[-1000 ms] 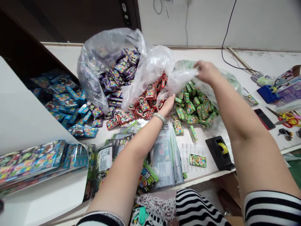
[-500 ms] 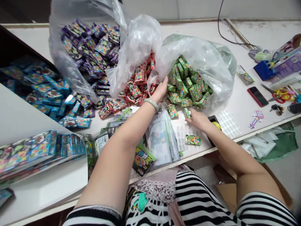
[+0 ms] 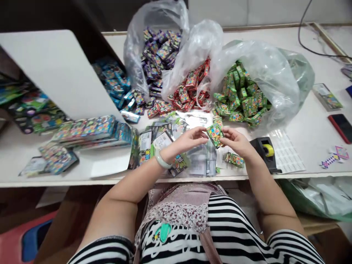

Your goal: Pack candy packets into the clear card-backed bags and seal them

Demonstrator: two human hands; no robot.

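Centrally, above the near half of a crowded bench, a worker in striped sleeves handles a single green packet, its printed front turned up and its body tilted. The right hand pinches it by the right edge. The left hand waits at the opposite edge, fingers loosely curled and thumb apart; whether a fingertip touches the packet cannot be told. The step in hand looks like the positioning of one packet between both hands, and the next move appears to call for a steady right pinch and fine fingertip control from the left.

Beneath the hands, flat printed sleeves cover the near centre, leaving little bare surface for setting anything down. A second green packet lies near the right hand, and a black tape dispenser stands just beside the right forearm, where an elbow swing could catch it. Label sheets and a phone lie farther right.

On the far side, clear plastic bags spill green packs, red packs and purple packs. Blue packs sit at far left, partly hidden by a white panel.
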